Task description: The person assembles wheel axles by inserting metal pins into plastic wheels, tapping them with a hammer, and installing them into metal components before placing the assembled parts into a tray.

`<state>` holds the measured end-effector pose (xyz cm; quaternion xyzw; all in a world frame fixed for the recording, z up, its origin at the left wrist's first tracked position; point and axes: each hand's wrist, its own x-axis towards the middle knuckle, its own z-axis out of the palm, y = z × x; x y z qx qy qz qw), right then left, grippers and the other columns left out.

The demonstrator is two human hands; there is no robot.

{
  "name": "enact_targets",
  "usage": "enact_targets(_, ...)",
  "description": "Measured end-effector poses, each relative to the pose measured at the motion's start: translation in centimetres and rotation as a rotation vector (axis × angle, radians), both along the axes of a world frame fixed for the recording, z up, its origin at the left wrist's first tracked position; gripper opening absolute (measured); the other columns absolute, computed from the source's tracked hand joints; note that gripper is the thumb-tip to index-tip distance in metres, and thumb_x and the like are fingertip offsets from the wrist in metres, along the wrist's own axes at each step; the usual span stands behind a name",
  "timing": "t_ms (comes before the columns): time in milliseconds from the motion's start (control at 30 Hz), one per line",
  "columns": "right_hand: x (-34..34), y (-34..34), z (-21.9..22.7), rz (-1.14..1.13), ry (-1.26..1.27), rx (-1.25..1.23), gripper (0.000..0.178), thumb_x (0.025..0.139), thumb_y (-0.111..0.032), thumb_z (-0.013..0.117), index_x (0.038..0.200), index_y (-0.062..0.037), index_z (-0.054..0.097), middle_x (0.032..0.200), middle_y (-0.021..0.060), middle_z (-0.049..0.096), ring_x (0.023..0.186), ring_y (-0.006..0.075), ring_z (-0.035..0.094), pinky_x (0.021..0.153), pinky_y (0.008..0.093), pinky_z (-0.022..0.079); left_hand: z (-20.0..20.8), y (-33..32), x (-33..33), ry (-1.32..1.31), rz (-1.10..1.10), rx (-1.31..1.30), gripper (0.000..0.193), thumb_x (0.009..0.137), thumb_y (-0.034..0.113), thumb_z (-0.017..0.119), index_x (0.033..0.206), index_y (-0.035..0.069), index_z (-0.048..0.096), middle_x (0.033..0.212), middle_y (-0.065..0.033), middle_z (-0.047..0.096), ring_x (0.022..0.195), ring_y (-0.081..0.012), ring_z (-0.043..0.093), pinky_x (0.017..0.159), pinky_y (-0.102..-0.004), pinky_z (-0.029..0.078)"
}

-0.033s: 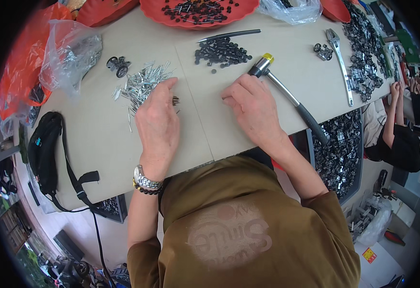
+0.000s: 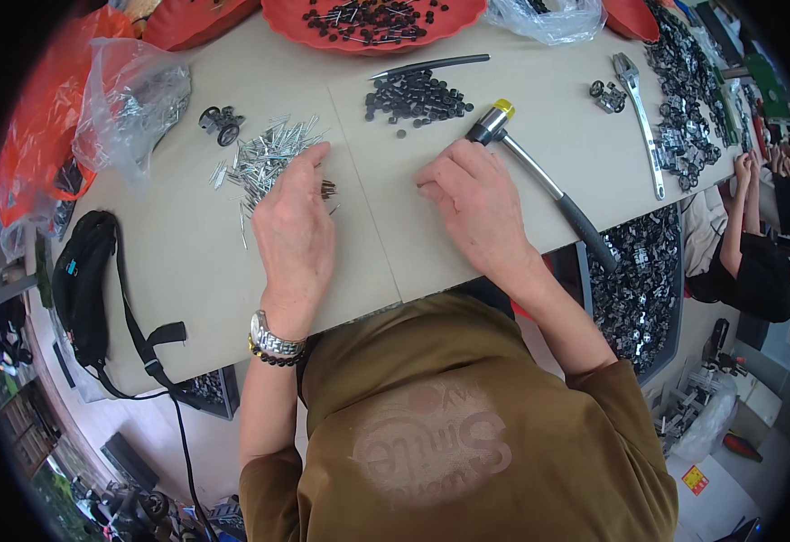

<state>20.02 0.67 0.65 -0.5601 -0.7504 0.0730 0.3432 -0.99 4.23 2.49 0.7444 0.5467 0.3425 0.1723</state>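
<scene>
My left hand (image 2: 294, 235) lies curled over the right side of a pile of thin silver metal pins (image 2: 273, 163). Brownish pin ends (image 2: 327, 190) poke out at its inner edge, between the fingers; most of the fingers are hidden under the hand. My right hand (image 2: 476, 203) rests a short way to the right, its fingers bent and pinched together; whatever the fingertips hold is hidden. Just beyond it lies a hammer (image 2: 539, 172) with a yellow-tipped head and black grip. Small black cylindrical caps (image 2: 418, 99) form a heap ahead, with black tweezers (image 2: 431, 66) behind them.
A red tray (image 2: 377, 41) of pins and caps stands at the back. Wheeled small parts (image 2: 222, 125), an adjustable wrench (image 2: 639, 122), plastic bags (image 2: 133, 99) and a black pouch (image 2: 83, 280) lie around. At right are heaped metal parts (image 2: 684, 135), a filled bin (image 2: 634, 289) and another person's arm (image 2: 740, 217).
</scene>
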Motion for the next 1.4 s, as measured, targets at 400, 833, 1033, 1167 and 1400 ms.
enact_targets(400,-0.6,-0.4,1.1,0.018,-0.176,0.025,0.016,0.073,-0.003,0.073,0.087,-0.0096,0.071,0.088,0.0022,0.058,0.085,0.0228,0.057,0.074,0.037,0.043,-0.8,0.6,-0.4,-0.122,0.064,-0.073,0.012,0.107,0.012,0.056,0.107,0.002,0.063,0.085,-0.0042,0.069,0.063,-0.005,0.053,0.058,-0.0221,0.044)
enact_targets(833,-0.9,0.2,0.8,0.123,-0.112,0.073,0.014,0.072,-0.012,0.077,0.084,-0.0103,0.07,0.083,0.0008,0.055,0.082,0.0198,0.056,0.07,0.0348,0.042,1.5,-0.3,-0.1,-1.169,-0.021,-0.807,0.035,0.108,0.025,0.058,0.127,-0.003,0.062,0.087,-0.002,0.066,0.058,-0.0055,0.049,0.046,-0.0173,0.031)
enact_targets(1033,0.8,-0.6,1.0,-0.002,0.061,0.046,0.024,0.069,-0.006,0.081,0.091,-0.0084,0.074,0.083,0.0046,0.06,0.08,0.0259,0.06,0.069,0.0382,0.048,1.9,-1.4,0.4,-1.265,-0.047,-0.905,0.03,0.108,0.025,0.057,0.122,0.0,0.063,0.088,-0.0044,0.069,0.06,-0.0074,0.054,0.051,-0.019,0.036)
enact_targets(1167,1.7,-1.2,1.7,-0.065,0.152,0.053,0.024,0.069,-0.001,0.08,0.091,-0.0071,0.074,0.082,0.0071,0.062,0.078,0.029,0.062,0.069,0.0393,0.051,1.4,-1.8,1.1,-1.396,-0.037,-0.978,0.021,0.106,0.023,0.06,0.113,0.003,0.063,0.092,-0.006,0.069,0.065,-0.0101,0.056,0.054,-0.022,0.039)
enact_targets(1400,-0.1,-0.7,1.4,0.041,0.115,-0.01,0.019,0.074,-0.004,0.078,0.091,-0.0059,0.069,0.086,0.0077,0.06,0.083,0.0286,0.061,0.071,0.0407,0.051,0.5,-2.0,0.7,-1.379,-0.131,-0.913,0.013,0.104,0.018,0.064,0.106,0.005,0.066,0.093,-0.0048,0.066,0.07,-0.0089,0.054,0.054,-0.0203,0.038)
